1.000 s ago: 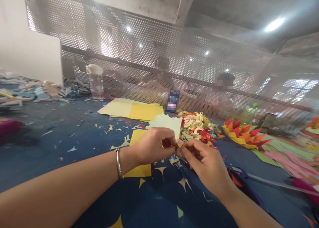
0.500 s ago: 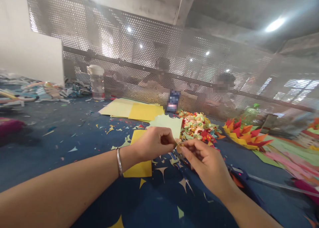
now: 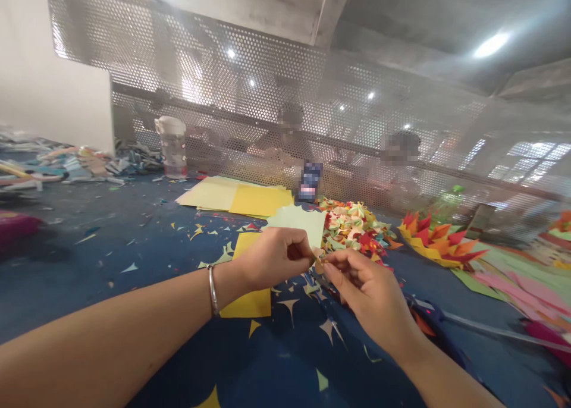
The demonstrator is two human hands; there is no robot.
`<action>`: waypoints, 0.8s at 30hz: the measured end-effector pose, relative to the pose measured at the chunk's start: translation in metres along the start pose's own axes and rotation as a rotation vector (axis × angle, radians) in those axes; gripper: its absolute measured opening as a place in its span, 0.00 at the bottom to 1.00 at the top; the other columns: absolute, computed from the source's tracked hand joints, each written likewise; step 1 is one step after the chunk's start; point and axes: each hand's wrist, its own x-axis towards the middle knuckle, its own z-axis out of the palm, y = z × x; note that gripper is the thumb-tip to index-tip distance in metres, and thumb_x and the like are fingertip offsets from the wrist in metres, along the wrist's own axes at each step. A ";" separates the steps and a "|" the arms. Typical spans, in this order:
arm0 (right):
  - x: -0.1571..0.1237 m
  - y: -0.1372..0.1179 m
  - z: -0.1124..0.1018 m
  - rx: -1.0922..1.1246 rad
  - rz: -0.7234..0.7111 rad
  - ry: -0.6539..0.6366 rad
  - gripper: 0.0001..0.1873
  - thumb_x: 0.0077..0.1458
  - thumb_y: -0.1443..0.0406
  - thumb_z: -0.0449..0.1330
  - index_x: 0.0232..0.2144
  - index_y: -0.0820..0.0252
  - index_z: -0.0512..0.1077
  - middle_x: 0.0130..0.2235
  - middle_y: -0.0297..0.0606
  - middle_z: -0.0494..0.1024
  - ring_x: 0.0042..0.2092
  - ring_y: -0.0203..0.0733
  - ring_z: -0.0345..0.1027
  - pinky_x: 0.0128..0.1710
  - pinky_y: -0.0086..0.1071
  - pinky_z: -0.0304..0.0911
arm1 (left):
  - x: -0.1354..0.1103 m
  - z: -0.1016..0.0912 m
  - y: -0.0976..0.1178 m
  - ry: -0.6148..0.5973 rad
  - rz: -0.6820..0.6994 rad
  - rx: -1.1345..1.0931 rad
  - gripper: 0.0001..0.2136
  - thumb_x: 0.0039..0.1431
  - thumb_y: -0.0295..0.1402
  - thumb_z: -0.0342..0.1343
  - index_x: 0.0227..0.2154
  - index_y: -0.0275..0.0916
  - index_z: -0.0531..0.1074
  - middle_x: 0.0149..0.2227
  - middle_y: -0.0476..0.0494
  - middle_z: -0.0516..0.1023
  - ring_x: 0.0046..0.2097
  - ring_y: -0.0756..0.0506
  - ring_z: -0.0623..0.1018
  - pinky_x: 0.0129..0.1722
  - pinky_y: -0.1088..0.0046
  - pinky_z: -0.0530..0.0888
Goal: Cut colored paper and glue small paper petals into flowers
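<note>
Left hand (image 3: 272, 256) and right hand (image 3: 370, 292) pinch one small paper piece (image 3: 318, 259)
Each grip is narrow, closed on it (fingertips almost meeting); the table (image 3: 134, 247) lies below

Nothing legible is showing anywhere in view. The cup (image 3: 172, 146) by the mesh screen (image 3: 267, 99) is carrying faint marks on its side, too small to make out. The small dark box (image 3: 310, 182) behind the yellow sheets (image 3: 236, 197) is appearing blurred over, so any print on it cannot be told. The paper scrap (image 3: 318, 265) pinched between the left hand (image 3: 272, 256) and the right hand (image 3: 370, 295) is showing plain colour only.
</note>
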 end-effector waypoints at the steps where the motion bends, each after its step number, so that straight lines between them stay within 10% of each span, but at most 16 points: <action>1: 0.000 0.000 0.000 -0.004 -0.002 -0.001 0.07 0.58 0.61 0.55 0.34 0.58 0.70 0.25 0.32 0.71 0.22 0.31 0.61 0.21 0.26 0.60 | 0.000 0.000 0.000 0.005 0.004 0.010 0.01 0.46 0.26 0.54 0.23 0.36 0.69 0.22 0.52 0.72 0.24 0.55 0.69 0.23 0.81 0.66; 24: 0.001 0.001 0.001 0.022 0.068 0.036 0.12 0.56 0.58 0.57 0.39 0.58 0.68 0.27 0.33 0.71 0.24 0.33 0.63 0.21 0.27 0.61 | -0.003 0.000 0.010 0.086 0.013 0.088 0.05 0.50 0.32 0.55 0.26 0.36 0.73 0.25 0.48 0.74 0.27 0.52 0.70 0.27 0.75 0.67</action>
